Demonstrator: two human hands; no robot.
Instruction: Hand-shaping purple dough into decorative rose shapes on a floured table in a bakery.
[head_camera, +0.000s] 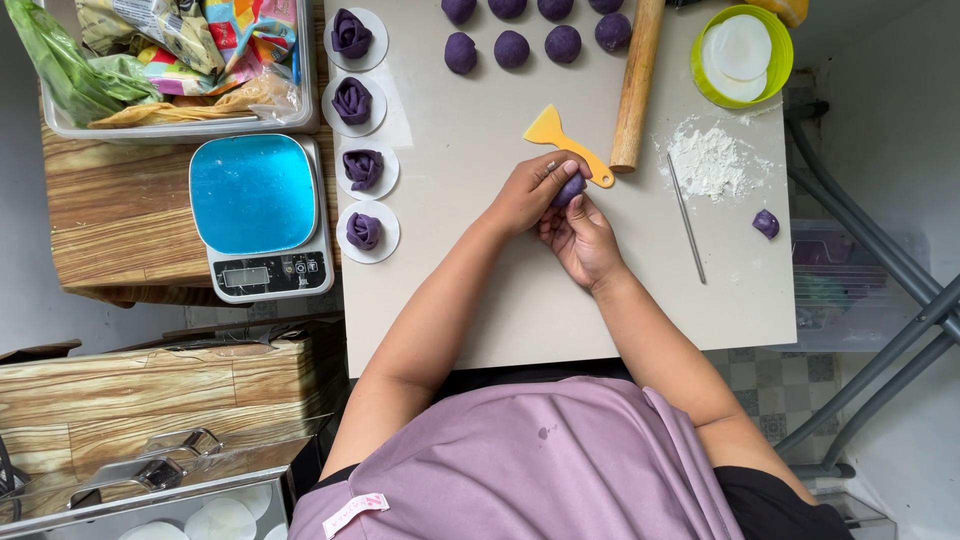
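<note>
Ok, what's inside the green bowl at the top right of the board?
The green bowl holds round white paper discs, stacked and overlapping. Only the top ones show; how many lie beneath, or whether anything else sits under them, is covered.

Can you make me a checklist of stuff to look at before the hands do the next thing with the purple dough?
1. Dough piece held by both hands: ok, the left hand and right hand pinch it over the board.
2. Yellow scraper within reach: ok, beside the hands.
3. Rolling pin out of the way: ok, lying past the scraper.
4. Flour handy: ok, a small pile on the right.
5. More dough balls ready: ok, in rows at the far edge.
6. Shape of the held piece: cannot tell, fingers hide it.
</note>
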